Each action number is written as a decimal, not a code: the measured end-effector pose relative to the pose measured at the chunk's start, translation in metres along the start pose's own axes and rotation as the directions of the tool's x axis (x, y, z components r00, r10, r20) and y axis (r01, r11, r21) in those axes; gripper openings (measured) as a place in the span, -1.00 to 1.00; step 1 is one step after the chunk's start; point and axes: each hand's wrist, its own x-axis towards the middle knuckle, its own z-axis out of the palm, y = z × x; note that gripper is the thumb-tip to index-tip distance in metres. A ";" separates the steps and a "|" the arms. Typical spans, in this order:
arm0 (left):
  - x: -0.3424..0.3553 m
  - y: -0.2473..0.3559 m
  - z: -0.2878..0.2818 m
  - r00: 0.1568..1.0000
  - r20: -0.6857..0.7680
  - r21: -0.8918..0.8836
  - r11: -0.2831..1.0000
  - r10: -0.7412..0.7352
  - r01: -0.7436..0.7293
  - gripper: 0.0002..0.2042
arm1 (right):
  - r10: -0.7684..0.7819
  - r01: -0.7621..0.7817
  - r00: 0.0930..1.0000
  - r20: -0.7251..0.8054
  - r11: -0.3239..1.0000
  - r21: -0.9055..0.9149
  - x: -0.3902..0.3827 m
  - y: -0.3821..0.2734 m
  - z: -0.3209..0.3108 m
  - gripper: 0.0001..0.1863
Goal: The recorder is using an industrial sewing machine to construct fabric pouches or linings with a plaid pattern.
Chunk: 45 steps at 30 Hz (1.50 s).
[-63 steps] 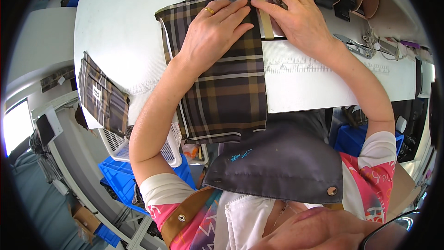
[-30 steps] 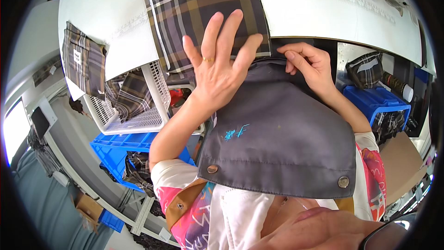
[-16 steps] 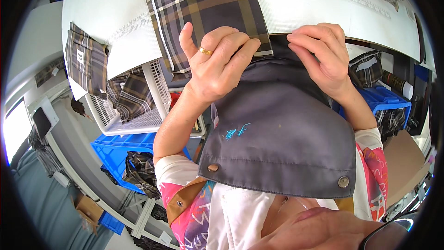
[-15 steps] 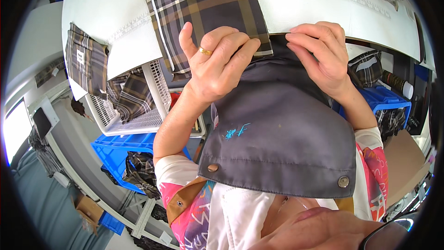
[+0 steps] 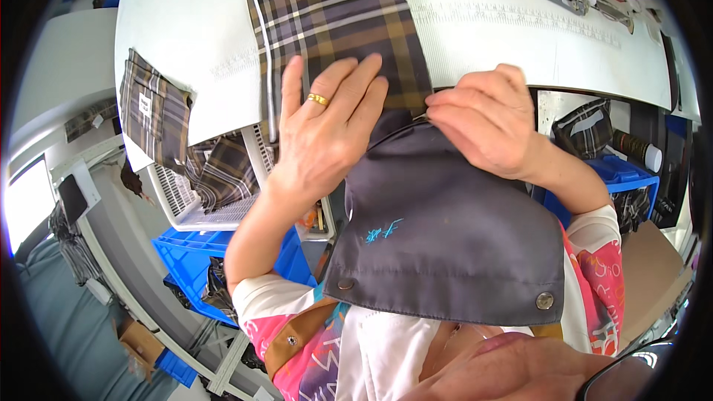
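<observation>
Left hand (image 5: 327, 130) is laid with straightened fingers on the checked cloth (image 5: 342, 11); its thumb is hidden, so whether the cloth is gripped cannot be told. By the right hand (image 5: 490, 122), bent fingertips are gathered at the near right corner, and whether it is pinched cannot be made out. The checked cloth is spread over the white table (image 5: 186, 22), near the dark apron (image 5: 445, 245).

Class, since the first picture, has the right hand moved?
Yes, nearer: the right hand was beyond the ruler markings on the white table and is now on their near side.
</observation>
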 end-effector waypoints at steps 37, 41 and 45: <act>0.078 -0.078 0.010 0.951 0.288 -0.335 0.942 0.116 -0.013 -0.65 | 0.130 -0.162 0.971 0.199 0.975 0.151 0.051 0.073 0.027 -0.88; 0.072 -0.076 0.032 0.989 0.138 -0.328 0.945 0.054 -0.006 -0.72 | 0.148 -0.177 0.978 0.148 0.963 0.203 0.060 0.086 0.032 -0.88; 0.071 -0.084 0.049 0.999 -0.034 -0.319 0.947 0.041 -0.050 -0.76 | 0.160 -0.196 0.968 0.194 0.965 0.177 0.065 0.097 0.035 -0.89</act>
